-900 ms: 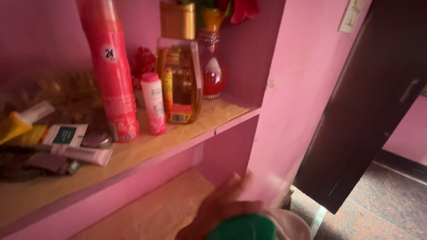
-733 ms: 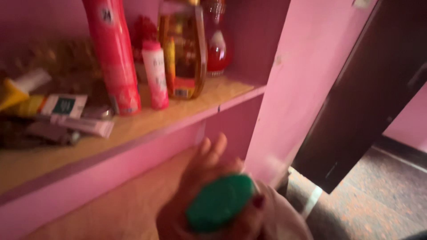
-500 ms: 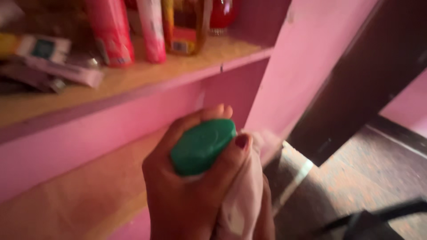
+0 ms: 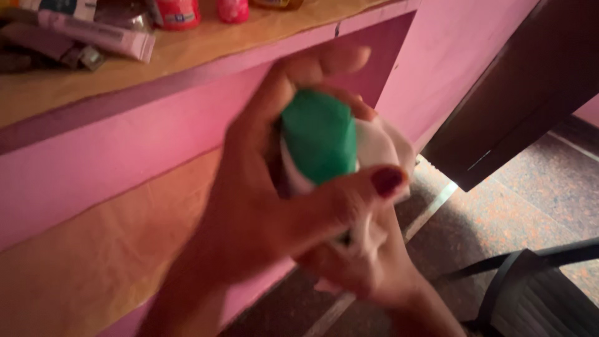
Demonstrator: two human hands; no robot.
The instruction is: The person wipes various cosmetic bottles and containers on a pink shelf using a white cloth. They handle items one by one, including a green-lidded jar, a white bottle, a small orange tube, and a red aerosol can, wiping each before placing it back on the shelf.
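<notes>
Head view: held the green lid [image 4: 319, 140] tight in the curled fingers of the left hand [image 4: 262, 206], dead centre. Pinched the white cloth [image 4: 382, 146] around it with the right hand [image 4: 368, 268] at 5 o'clock — looked like wiping, needing a steady turn next. Lifted up from 6 o'clock since before — pushed the shelf [image 4: 125, 62] to 11 o'clock.

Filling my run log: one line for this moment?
left hand: grips green oval lid | right hand: holds white cloth | pink shelf behind
</notes>
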